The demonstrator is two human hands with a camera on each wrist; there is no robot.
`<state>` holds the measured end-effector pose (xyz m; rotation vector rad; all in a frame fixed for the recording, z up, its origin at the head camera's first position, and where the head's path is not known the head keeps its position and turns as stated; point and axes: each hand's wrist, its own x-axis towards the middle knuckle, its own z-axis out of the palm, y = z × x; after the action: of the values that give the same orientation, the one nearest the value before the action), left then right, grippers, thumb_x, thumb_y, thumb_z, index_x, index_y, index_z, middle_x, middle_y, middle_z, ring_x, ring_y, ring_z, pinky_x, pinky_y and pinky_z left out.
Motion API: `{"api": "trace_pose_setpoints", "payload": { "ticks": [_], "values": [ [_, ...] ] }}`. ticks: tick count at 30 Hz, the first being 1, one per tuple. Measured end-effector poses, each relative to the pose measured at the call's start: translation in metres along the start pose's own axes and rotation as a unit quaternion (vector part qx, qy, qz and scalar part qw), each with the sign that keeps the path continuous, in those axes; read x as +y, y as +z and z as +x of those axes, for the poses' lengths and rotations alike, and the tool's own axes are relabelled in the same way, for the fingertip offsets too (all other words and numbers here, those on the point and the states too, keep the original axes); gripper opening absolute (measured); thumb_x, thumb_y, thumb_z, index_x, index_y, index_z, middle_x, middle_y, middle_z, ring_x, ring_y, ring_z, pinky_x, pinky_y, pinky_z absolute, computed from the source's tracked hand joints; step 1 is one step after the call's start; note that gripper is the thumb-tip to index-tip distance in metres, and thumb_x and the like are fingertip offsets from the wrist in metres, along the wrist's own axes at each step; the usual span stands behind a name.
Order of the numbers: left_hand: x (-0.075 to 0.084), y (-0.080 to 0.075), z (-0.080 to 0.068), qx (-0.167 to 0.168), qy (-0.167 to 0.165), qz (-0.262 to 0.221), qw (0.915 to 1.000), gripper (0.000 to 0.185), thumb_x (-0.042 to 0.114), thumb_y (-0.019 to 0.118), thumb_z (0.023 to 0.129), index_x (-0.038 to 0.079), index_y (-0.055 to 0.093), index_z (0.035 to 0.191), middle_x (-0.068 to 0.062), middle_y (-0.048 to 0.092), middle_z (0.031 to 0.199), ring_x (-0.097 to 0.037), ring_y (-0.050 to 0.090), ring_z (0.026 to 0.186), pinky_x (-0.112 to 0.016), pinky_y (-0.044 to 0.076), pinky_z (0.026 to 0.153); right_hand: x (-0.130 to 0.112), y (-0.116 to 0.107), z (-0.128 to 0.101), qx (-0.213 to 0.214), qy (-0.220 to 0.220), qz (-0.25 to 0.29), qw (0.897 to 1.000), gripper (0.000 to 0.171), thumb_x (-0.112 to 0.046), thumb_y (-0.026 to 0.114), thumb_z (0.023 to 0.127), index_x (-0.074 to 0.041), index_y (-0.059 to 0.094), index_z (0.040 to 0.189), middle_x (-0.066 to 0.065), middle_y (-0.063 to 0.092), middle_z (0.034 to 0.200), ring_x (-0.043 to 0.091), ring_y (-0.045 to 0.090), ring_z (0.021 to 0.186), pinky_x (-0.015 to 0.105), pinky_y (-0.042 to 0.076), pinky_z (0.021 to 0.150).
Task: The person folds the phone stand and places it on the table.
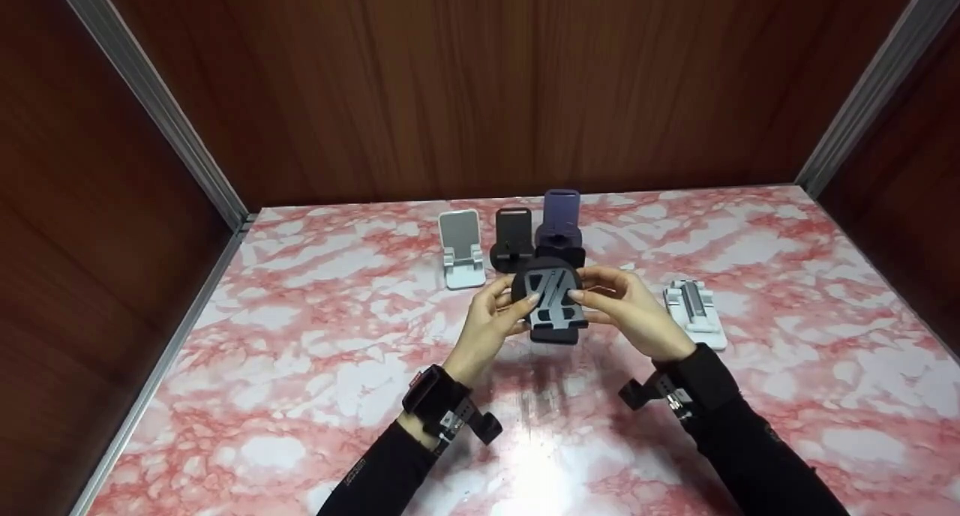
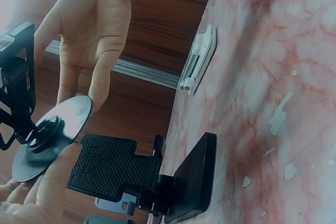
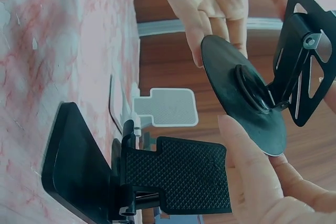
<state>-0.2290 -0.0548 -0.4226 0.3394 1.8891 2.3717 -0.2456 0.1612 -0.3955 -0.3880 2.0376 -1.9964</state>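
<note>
Both hands hold a black phone stand (image 1: pixel 553 295) with a round disc base, raised above the table. My left hand (image 1: pixel 491 325) pinches its left side, thumb on the slotted grey-black plate. On the opposite side my right hand (image 1: pixel 637 313) grips it in the same way. From the left wrist view, the round base (image 2: pixel 73 121) is tilted, with fingers at its rim and the hinged arm (image 2: pixel 21 87) partly unfolded. Close behind the held piece, another black phone stand (image 3: pixel 191 174) stands upright on a rectangular base (image 3: pixel 73 161); the head view mostly hides it.
At the back stand a white phone stand (image 1: pixel 460 238), a black one (image 1: pixel 514 227) and a purple one (image 1: pixel 562 208). To the right lies a folded white stand (image 1: pixel 697 317). Wooden panels (image 1: pixel 525 88) enclose the marbled table (image 1: pixel 300 366) at the back and sides.
</note>
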Motion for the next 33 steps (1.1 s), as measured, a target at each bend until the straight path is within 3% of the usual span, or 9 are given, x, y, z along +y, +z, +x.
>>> {"api": "trace_pose_setpoints", "payload": {
  "ticks": [11,20,33],
  "values": [
    [-0.0008,-0.0023,-0.0007,-0.003,0.009,0.021,0.9997,0.043,0.011,0.061,0.092,-0.007,0.053,0.130,-0.014,0.071,0.102,-0.012,0.070,0.082,-0.037,0.062,0.081,0.0005,0.0004,-0.0003,-0.010,0.004,-0.013,1.000,0.047,-0.009,0.065,0.093,0.007,0.047,0.133,0.002,0.060,0.112,0.011,0.063,0.099,0.029,0.059,0.087],
    [-0.0035,-0.0047,-0.0008,-0.008,0.007,0.036,0.9993,0.045,0.009,0.060,0.093,-0.009,0.051,0.133,-0.025,0.069,0.109,-0.011,0.070,0.080,-0.035,0.063,0.080,0.0037,0.0006,0.0001,-0.020,0.003,0.001,1.000,0.045,-0.003,0.066,0.091,0.007,0.048,0.130,0.002,0.060,0.105,0.010,0.064,0.091,0.029,0.061,0.084],
    [-0.0027,-0.0054,-0.0019,-0.015,0.013,0.042,0.9989,0.043,0.007,0.060,0.095,-0.010,0.051,0.133,-0.027,0.070,0.108,-0.010,0.071,0.077,-0.034,0.063,0.076,0.0061,0.0005,-0.0008,-0.030,-0.013,-0.005,0.999,0.041,-0.001,0.068,0.089,0.004,0.051,0.127,0.000,0.060,0.101,0.008,0.062,0.085,0.029,0.061,0.081]
  ]
}}
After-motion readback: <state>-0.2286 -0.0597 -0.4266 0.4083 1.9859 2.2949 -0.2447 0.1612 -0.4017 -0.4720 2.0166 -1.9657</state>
